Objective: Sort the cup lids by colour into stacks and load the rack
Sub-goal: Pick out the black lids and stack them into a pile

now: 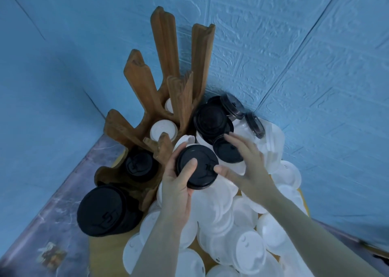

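Two hands at centre: left hand (179, 184) gripping black lid stack (196, 167); right hand (245, 167) spread, touching its three-o'clock edge.

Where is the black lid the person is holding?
In the head view it is mid-frame: the black lid sits in the left hand, with the right hand touching its right edge, just right of the wooden rack and above the white lids.

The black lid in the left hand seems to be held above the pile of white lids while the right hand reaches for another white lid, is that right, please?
Not quite: the head view shows the right hand reaching for another black lid, not a white one. The rest holds: the left hand grips a black lid above the white lids.
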### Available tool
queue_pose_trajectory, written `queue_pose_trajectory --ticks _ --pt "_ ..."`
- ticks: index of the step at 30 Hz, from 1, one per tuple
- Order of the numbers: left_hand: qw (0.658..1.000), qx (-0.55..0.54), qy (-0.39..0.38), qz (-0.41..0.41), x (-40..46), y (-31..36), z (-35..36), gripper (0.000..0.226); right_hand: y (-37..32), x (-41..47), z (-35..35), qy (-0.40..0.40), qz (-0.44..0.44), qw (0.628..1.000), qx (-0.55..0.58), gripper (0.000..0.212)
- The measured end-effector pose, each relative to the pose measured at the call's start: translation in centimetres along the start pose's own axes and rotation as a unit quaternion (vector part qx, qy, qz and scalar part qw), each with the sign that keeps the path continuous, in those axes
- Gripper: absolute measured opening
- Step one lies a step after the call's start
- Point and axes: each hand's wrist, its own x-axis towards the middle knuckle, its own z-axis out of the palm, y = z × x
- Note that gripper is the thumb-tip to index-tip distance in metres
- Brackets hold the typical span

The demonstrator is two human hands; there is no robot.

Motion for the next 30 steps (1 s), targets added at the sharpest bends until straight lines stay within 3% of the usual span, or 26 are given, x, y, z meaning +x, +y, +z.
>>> queue_pose_trajectory --ticks 3,6,9,12,14,16,18,19,20,22,24,28,30 --pt "1.0 0.001 0.016 0.004 -0.2 0.3 -0.7 0.052 0.6 0.5 -1.1 -0.001 0.025 0.994 -0.107 0.082" --pt "1.0 -0.004 0.027 0.001 -0.5 0.5 -1.0 0.054 1.6 0.7 -1.0 -0.014 0.015 0.982 -0.185 0.052" --pt "0.999 -0.008 0.034 -0.006 -0.7 0.7 -1.1 0.053 1.2 1.0 -0.8 0.038 -0.027 0.978 -0.204 0.015" --pt "0.999 0.008 0.036 -0.01 -0.8 0.6 -1.4 0.051 0.3 0.8 -1.1 0.106 -0.042 0.98 -0.165 0.011" --pt "0.999 0.019 0.037 -0.008 -1.0 0.6 -1.6 0.052 -1.2 0.3 -2.0 0.143 -0.016 0.988 -0.063 0.006" --pt "0.999 0.022 0.031 -0.006 -1.1 0.5 -1.6 0.053 -3.0 -0.2 -3.3 0.155 0.068 0.978 0.122 0.005" --pt "0.999 0.023 0.027 -0.004 -1.2 0.4 -1.3 0.054 -4.7 -0.8 -4.3 0.143 0.137 0.913 0.357 0.002" --pt "1.0 0.02 0.024 -0.006 -1.2 0.3 -1.1 0.053 -5.0 -1.2 -4.4 0.123 0.17 0.868 0.45 0.012" --pt "1.0 0.016 0.018 -0.008 -1.3 0.2 -1.0 0.05 -5.3 -1.5 -4.4 0.093 0.196 0.827 0.519 0.021" --pt "1.0 0.01 -0.001 -0.01 -1.5 0.0 -0.6 0.044 -5.5 -2.0 -4.0 0.049 0.234 0.796 0.557 0.027" --pt "0.999 0.022 -0.031 -0.008 -1.8 -0.1 -0.1 0.046 -5.5 -2.4 -3.3 0.041 0.254 0.81 0.526 0.026" --pt "0.998 0.05 -0.048 -0.004 -2.1 -0.6 0.6 0.051 -4.8 -2.8 -2.3 0.084 0.262 0.905 0.323 0.013" --pt "0.998 0.05 -0.047 -0.006 -1.9 -1.0 0.6 0.051 -4.5 -2.9 -2.0 0.091 0.261 0.921 0.276 0.012"
